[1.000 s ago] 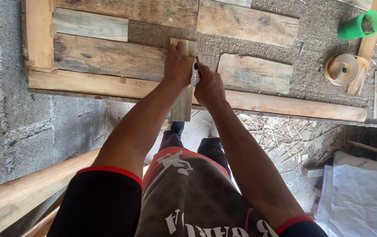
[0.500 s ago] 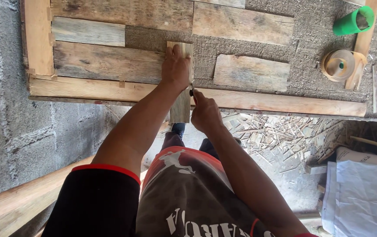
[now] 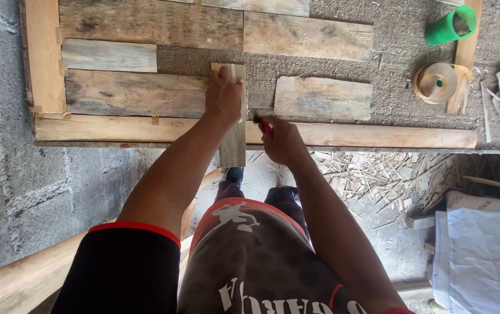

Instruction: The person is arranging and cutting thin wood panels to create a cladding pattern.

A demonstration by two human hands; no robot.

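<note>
Left hand (image 3: 223, 93) presses flat on a narrow upright grey wooden slat (image 3: 233, 136), steadying it; right hand (image 3: 279, 139) pinches a small red-tipped marking tool (image 3: 263, 124) beside its edge.

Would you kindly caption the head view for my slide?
Left hand presses a narrow board upright across a wooden frame while right hand holds a red-tipped marker.

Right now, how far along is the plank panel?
Done: several weathered planks lie inside the wooden frame. In hand: left hand presses a narrow upright plank; right hand holds a red-tipped marker beside it. Left: bare gaps show the rough surface.
</note>
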